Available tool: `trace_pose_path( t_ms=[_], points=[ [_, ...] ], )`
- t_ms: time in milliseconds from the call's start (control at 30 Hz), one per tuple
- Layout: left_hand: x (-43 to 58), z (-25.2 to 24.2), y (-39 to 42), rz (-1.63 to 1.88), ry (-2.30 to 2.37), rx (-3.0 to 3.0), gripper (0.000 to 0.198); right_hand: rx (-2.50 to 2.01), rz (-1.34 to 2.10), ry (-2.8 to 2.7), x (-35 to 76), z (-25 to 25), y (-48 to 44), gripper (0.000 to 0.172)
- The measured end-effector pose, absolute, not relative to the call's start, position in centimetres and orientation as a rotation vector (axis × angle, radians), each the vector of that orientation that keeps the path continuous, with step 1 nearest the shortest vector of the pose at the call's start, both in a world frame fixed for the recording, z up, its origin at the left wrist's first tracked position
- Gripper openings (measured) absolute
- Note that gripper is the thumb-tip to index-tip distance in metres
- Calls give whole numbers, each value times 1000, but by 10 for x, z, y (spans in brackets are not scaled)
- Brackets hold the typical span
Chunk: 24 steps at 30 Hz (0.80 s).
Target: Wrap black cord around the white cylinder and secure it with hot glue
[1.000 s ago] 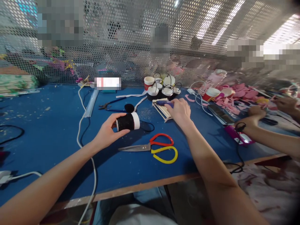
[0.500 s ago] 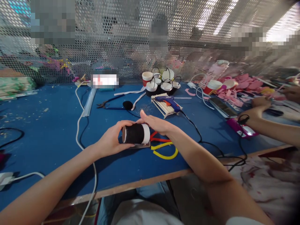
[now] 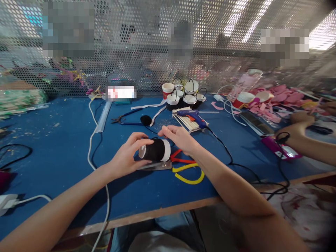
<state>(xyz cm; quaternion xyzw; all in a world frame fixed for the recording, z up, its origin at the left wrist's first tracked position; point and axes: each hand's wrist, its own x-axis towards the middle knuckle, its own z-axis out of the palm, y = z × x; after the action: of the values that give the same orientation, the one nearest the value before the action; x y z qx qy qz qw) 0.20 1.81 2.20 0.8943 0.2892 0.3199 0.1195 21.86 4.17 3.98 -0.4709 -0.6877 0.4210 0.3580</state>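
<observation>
My left hand (image 3: 128,155) grips a paper cup wrapped in black material (image 3: 155,150), held sideways just above the blue table (image 3: 63,154). My right hand (image 3: 178,138) rests on the cup's top and rim side, fingers curled and pinching at it. Directly under the cup lie scissors (image 3: 181,168) with a red and a yellow handle, blades pointing left. A thin black cord runs from the cup toward a black pom-pom (image 3: 145,120).
A blue glue gun (image 3: 193,115) lies on a bundle of sticks behind the cup, its cable trailing right. Finished black cups (image 3: 183,96) stand by the mesh wall. Pliers (image 3: 123,118), a white cable (image 3: 91,140) and another person's arm (image 3: 307,140) with pink cut-outs are nearby.
My right hand left the glue gun on the sticks and came back to the cup. The left hand lowered the cup over the scissors.
</observation>
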Motion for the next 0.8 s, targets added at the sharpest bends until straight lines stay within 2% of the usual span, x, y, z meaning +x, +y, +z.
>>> trace_pose_path(
  t_ms=[100, 300, 367, 533, 667, 800],
  points=[
    [3, 19, 18, 955, 859, 2692, 45, -1166, 1107, -1870, 218, 42, 39, 43],
    [3, 12, 17, 870, 893, 2864, 48, -1108, 1092, -1888, 212, 42, 33, 22],
    [2, 13, 17, 887, 901, 2828, 47, -1089, 1054, -1840, 213, 40, 34, 20],
    [2, 20, 18, 952, 917, 2529, 51, -959, 974, -1567, 216, 38, 39, 17],
    [3, 19, 18, 928, 934, 2155, 58, -829, 1073, -1459, 218, 41, 40, 10],
    [4, 17, 17, 830, 947, 1813, 57, -832, 1137, -1432, 220, 45, 40, 15]
  ],
)
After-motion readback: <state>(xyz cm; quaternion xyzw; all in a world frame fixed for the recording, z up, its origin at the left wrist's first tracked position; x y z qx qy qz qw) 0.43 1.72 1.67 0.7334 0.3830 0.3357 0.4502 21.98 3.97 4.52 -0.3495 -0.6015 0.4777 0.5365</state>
